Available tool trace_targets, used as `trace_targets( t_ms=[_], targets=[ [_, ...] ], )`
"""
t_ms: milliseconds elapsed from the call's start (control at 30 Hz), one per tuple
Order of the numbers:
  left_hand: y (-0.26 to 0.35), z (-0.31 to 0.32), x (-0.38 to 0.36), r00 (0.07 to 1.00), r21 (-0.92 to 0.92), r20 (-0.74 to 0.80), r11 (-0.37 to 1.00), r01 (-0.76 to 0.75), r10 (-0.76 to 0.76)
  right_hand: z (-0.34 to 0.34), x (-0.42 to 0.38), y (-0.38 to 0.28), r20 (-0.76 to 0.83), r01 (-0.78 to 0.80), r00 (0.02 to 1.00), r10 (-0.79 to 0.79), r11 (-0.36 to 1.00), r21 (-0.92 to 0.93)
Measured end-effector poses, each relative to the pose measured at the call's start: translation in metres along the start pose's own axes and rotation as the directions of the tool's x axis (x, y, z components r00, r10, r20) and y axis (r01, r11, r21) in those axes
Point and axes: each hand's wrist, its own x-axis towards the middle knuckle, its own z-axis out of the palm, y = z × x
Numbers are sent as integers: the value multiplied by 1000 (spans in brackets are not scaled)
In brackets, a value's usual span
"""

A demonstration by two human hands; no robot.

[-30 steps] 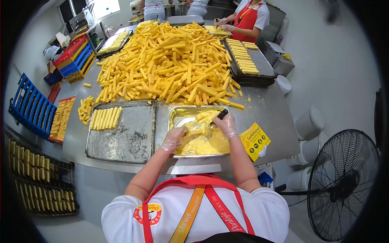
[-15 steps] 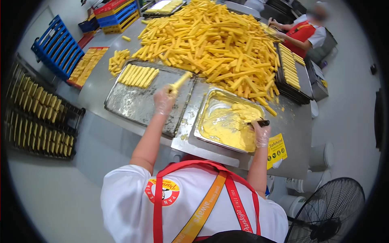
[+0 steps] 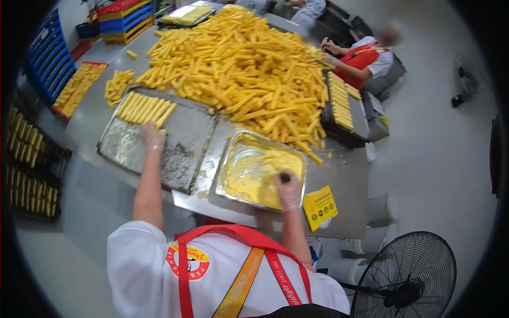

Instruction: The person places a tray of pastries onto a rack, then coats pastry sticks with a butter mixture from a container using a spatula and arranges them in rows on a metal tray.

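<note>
My left hand [image 3: 153, 137], in a clear glove, reaches over the dark metal baking tray [image 3: 183, 135]. Its fingers are closed at the near end of a yellow stick [image 3: 166, 115], the last in a side-by-side row at the tray's far left; the fingertips are partly hidden. Also gloved, my right hand [image 3: 289, 193] grips the black handle [image 3: 285, 177] of a tool whose working end I cannot make out. That hand is over the right part of a shallow metal pan [image 3: 220, 185] smeared with creamy yellow spread [image 3: 246, 177].
A large heap of yellow sticks [image 3: 238, 63] covers the table's far middle. Stacked trays [image 3: 344, 135] stand at right, near a co-worker in a red apron [image 3: 358, 66]. A yellow printed packet [image 3: 321, 206] lies right of the pan; a black fan [image 3: 408, 286] stands lower right.
My left hand has brought the coated stick from above the tray's right side to the end of the row. My right hand has shifted toward me over the pan. The whole view has swung right.
</note>
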Motion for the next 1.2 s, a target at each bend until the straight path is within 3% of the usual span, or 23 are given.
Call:
trace_targets(
  t_ms=[33,67,100,167,233,267,300,367,433,500,533,600,633,700,800,900,933,967,1033,1133,1167,1200],
  targets=[
    [18,-20,-6,999,32,-4,999,32,-31,14,-8,5,35,43,998,-53,970,240],
    [36,-35,-10,998,71,-16,996,61,-60,16,-9,3,211,-30,977,-37,953,303],
    [48,-30,-14,991,77,-105,994,-80,88,17,-10,-4,336,-200,941,36,860,469],
    [77,-15,-21,887,121,-271,928,-353,373,3,9,8,338,-286,931,140,855,433],
    [141,-11,-36,850,-93,-153,849,-520,504,-7,36,44,98,-279,958,270,794,540],
    [172,-6,-42,804,-267,-86,764,-587,588,-11,49,73,-80,-256,942,325,855,452],
    [199,1,-47,737,-433,-36,655,-620,675,-20,49,66,-138,-217,956,258,942,256],
    [240,31,-68,681,-550,-37,554,-625,731,-30,43,35,-209,-146,972,108,973,-178],
    [282,36,-86,665,-508,-49,555,-659,745,-9,32,55,-56,271,955,-293,930,-248],
    [312,34,-90,686,-462,233,700,-545,689,-23,21,18,355,166,921,-160,986,15],
    [322,34,-95,674,-414,384,770,-486,632,-27,27,21,330,42,942,-53,998,42],
    [330,48,-96,677,-384,372,769,-511,635,-35,34,28,298,-220,938,178,969,116],
    [328,59,-96,675,-364,374,770,-523,635,-41,37,27,147,-248,965,216,935,253],
    [322,74,-96,693,-421,282,735,-532,663,-52,52,54,-93,-210,974,209,978,-2],
    [315,66,-95,751,-492,139,703,-514,646,-47,32,45,-20,205,976,-218,944,-258],
    [303,10,-97,747,-608,-60,569,-554,663,-59,20,31,422,162,895,-143,987,-9],
    [299,-11,-103,738,-638,-101,526,-562,667,-69,25,27,473,-50,881,6,996,80],
    [293,-20,-111,744,-717,40,537,-444,668,-73,37,32,462,-245,864,201,969,38],
    [277,-34,-129,687,-805,312,566,-175,656,-73,54,53,137,-209,969,205,978,12],
    [248,-16,-164,662,-767,254,564,-306,705,-61,49,41,-124,104,985,-121,986,-130],
    [239,-14,-169,662,-744,265,585,-321,701,-55,45,34,-64,46,997,-34,978,205],
    [235,-16,-175,663,-724,276,604,-333,696,-49,38,27,24,-38,999,30,860,508]
  ],
)
